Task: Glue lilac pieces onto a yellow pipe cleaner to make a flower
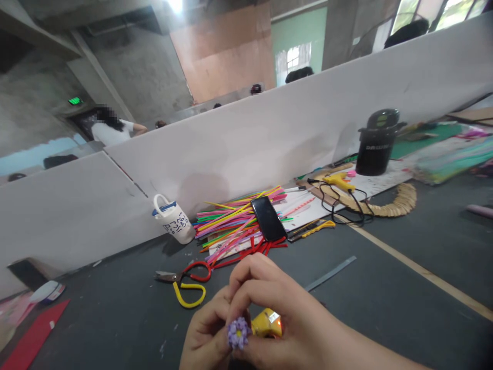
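Nearest, low in the view, a small purple flower (238, 333) with a yellow centre sits between the two thumbs, above the dark tabletop (127, 318); its face is turned up toward the wearer, and any stem behind it is hidden, so the direction of its long axis cannot be told. The left hand (206, 329) pinches it from the left, and the right hand (285, 298) closes in from the right, fingers bent and meeting the left ones above the bloom. A yellow object (267, 322) shows through the right hand's curl; whether that hand touches it is unclear. Just beyond, scissors (176, 277) lie parted, blades pointing left, and a grey strip (332, 273) slants away to the right. Farther back, a black phone (268, 219) rests on a heap of coloured stems (227, 218), beside a white cup (174, 226). Behind them runs a pale partition (246, 139), with a person in white (111, 132) past it.
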`<move>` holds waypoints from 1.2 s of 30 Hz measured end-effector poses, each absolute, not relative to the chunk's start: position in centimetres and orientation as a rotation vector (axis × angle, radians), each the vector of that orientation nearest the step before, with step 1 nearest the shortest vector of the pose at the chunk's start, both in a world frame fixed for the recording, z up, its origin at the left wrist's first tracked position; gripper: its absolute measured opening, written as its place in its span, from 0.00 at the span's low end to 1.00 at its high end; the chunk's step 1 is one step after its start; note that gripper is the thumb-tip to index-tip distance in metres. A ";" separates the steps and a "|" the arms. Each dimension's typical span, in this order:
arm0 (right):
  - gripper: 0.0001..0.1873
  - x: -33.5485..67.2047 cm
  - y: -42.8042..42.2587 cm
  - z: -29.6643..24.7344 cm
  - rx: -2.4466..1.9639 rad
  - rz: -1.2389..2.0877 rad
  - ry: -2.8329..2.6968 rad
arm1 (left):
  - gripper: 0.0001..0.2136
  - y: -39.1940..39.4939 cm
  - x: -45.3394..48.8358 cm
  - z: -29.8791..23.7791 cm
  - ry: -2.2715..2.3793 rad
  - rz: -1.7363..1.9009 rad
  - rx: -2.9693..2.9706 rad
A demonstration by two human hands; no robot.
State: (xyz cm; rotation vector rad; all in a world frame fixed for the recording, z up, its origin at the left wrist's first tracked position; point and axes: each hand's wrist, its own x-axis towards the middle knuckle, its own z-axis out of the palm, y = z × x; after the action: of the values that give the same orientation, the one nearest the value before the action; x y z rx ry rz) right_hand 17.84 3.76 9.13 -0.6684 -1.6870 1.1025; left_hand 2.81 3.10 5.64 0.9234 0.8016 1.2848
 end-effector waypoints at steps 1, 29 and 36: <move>0.16 17.9 3.7 9.1 -0.666 1.101 -1.685 | 0.11 3.1 2.8 5.7 0.803 1.282 0.923; 0.09 16.9 5.6 7.2 -0.639 1.322 -1.494 | 0.07 2.7 2.2 4.7 1.298 1.878 2.149; 0.09 17.6 5.4 7.8 -0.569 1.306 -1.516 | 0.07 2.3 2.3 5.0 1.171 1.786 1.883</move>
State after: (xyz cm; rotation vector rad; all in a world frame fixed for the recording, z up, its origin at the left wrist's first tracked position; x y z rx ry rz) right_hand 17.57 5.44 7.78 -0.5689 -1.5162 1.3056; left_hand 2.35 2.35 4.97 1.8826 1.1712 1.7857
